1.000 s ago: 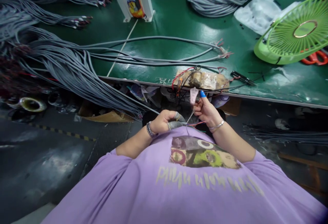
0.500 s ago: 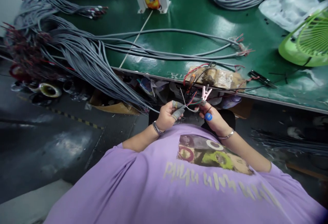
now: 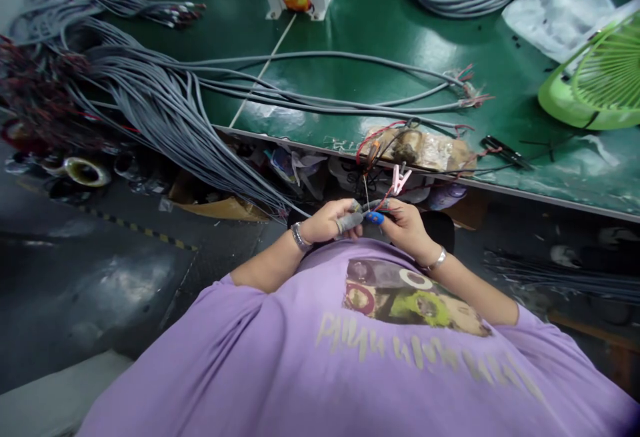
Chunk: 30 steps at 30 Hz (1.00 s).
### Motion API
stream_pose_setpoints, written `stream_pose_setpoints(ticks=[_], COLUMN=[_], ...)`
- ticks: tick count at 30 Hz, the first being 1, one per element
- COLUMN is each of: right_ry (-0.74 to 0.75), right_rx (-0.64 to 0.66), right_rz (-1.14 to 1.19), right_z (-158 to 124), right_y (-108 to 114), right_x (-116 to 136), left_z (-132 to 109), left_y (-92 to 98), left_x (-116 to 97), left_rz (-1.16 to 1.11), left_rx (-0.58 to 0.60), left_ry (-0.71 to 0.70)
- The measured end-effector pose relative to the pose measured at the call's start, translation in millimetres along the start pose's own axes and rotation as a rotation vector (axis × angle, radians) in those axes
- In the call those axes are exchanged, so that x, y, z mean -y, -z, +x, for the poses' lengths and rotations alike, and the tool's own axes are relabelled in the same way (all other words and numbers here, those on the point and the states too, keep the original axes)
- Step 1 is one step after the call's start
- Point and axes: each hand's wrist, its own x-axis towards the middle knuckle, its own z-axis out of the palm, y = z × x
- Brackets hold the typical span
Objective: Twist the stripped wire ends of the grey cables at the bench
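My left hand (image 3: 333, 220), with grey covers on its finger and thumb, is closed round the stripped end of a grey cable. Close against it, my right hand (image 3: 400, 222) pinches the thin wires at that end; a blue cover sits on its thumb. One pale wire (image 3: 367, 190) sticks up between the hands, and a red wire (image 3: 384, 198) shows by the right fingers. Most of the wire ends are hidden by the fingertips. Just beyond my hands, a pink clip (image 3: 399, 180) hangs at the table edge.
A large bundle of grey cables (image 3: 160, 104) drapes over the edge of the green table (image 3: 360, 30) at left. A taped block (image 3: 423, 149) lies at the edge, with a black tool (image 3: 507, 152) beside it. A green fan (image 3: 595, 77) and a plastic bag (image 3: 557, 17) are at right.
My right hand has moved left, up to the left hand, and its blue-covered thumb now presses at the wires. The coloured wires that were spread out are mostly covered by fingers.
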Motion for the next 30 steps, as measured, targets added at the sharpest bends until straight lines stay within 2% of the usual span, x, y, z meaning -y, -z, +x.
stream_pose_setpoints(ticks=[2,3,8,12,18,20,22,25,28,30], right_ry=[-0.013,-0.027,-0.153,-0.266,-0.676,-0.772,-0.820,-0.752,-0.430,-0.200], right_rx=[0.005,0.006,-0.023,-0.083,0.028,0.037,-0.010,-0.154,-0.225,-0.238], right_rz=[0.050,0.078,0.203,0.313,0.886,0.946,0.907,0.708,0.437,0.288], right_z=[0,0,0,-2,4,7,6,-2,-14,-17], right_y=[0,0,4,6,4,4,5,6,9,9], right_x=[-2,-2,5,8,1,-3,-6,-3,11,22], left_z=[2,3,9,11,11,11,11,11,10,9], left_y=[6.1,7.3,-0.4,-4.6,-7.5,-7.4,-5.1,1.2,5.2,3.7], left_x=[-8,-11,-13,-9,-9,-11,-12,-12,-10,-7], left_rz=[-0.035,-0.036,-0.028,-0.060,-0.125,-0.168,-0.205,-0.223,-0.209,-0.186], left_rx=[0.151,0.171,0.006,-0.055,-0.078,-0.126,-0.208,-0.346,-0.438,-0.449], left_ry=[0.139,0.166,0.063,0.008,0.000,-0.017,-0.039,-0.072,-0.096,-0.109])
